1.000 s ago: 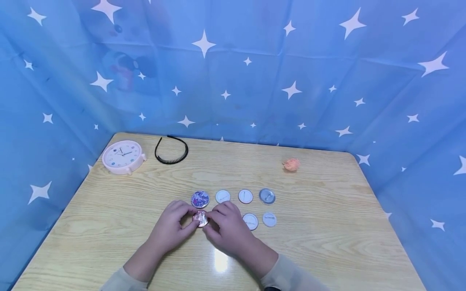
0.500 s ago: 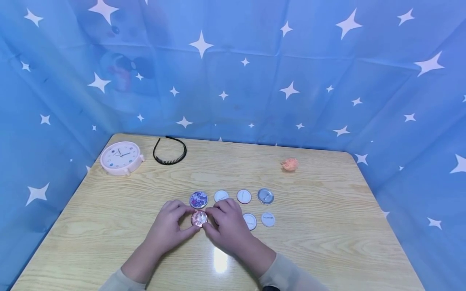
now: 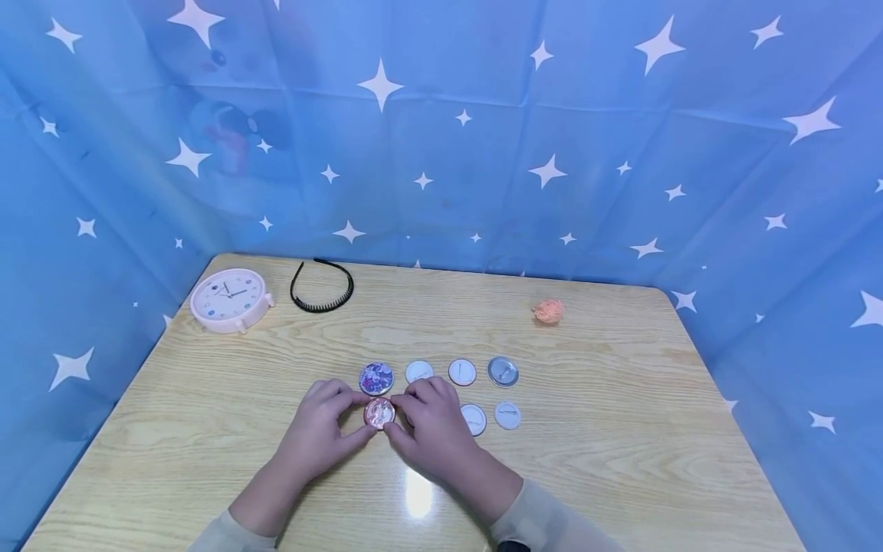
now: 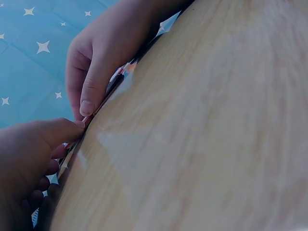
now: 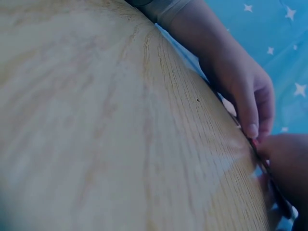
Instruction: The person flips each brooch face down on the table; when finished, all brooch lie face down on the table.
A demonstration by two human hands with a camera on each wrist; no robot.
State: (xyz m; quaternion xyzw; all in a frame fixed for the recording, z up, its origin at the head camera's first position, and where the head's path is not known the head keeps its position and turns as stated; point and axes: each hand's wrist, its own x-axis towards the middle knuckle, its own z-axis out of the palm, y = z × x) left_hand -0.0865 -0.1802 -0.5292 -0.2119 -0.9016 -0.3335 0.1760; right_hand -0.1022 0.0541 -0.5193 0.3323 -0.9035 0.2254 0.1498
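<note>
Freshly uncovered: the reddish badge (image 3: 379,413) shows nearly all of its face

Head view: 1 second ago the left thumb lay over part of this badge. Now the left hand (image 3: 320,423) has its thumb tip at the near rim and its index finger at the far rim, a small pinch from the left. The right hand (image 3: 433,423) mirrors it from the right, thumb and index finger only a little parted. The badge appears to rest face up on the table (image 3: 607,429), just on the near side of the purple badge (image 3: 376,379); I cannot tell whether the 2 touch. It has barely shifted over the last 0.5 seconds, so I judge this to be fine straightening rather than lifting. The 4 white-backed badges (image 3: 462,372) and 1 grey-backed badge (image 3: 503,372) have stayed put, backs up, leaving 2 in sight face up.

Left wrist view: the 2 thumbs come close together at a thin reddish edge, the face hidden.

Right wrist view: only a trace of red shows by the fingertips; how firmly they grip, I cannot tell.
</note>
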